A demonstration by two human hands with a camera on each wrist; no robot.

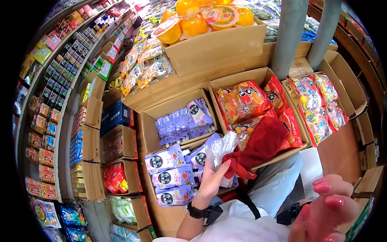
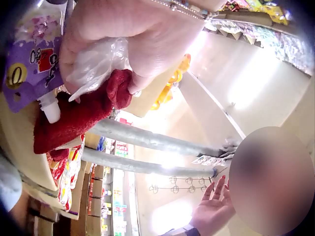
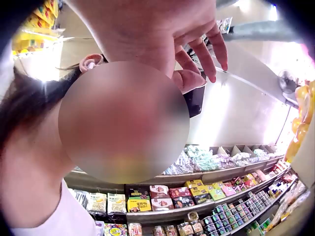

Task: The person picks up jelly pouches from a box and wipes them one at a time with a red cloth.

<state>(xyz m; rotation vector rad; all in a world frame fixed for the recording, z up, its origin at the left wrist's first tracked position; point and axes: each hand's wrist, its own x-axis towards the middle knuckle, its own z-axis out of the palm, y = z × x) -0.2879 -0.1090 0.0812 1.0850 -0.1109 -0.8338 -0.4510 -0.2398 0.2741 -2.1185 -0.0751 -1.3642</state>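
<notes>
My left hand (image 1: 212, 180) grips a dark red cloth (image 1: 264, 141) together with a crumpled clear plastic bag (image 1: 221, 148). Beneath that hand stands a box of purple drink pouches (image 1: 167, 159) with white spouts; one pouch (image 2: 34, 59) shows beside the fingers in the left wrist view. My right hand (image 1: 328, 209) is raised close to the head camera, fingers loosely bent and nothing held. In the right wrist view its thumb overlaps a black device (image 3: 196, 101) by the head.
Behind the pouches stand cartons of red candy bags (image 1: 244, 101) and colourful packets (image 1: 316, 101). Orange jelly cups (image 1: 193, 26) fill a higher carton. Two grey posts (image 1: 287, 36) rise at the back right. Stocked shelves (image 1: 60, 80) line the left side.
</notes>
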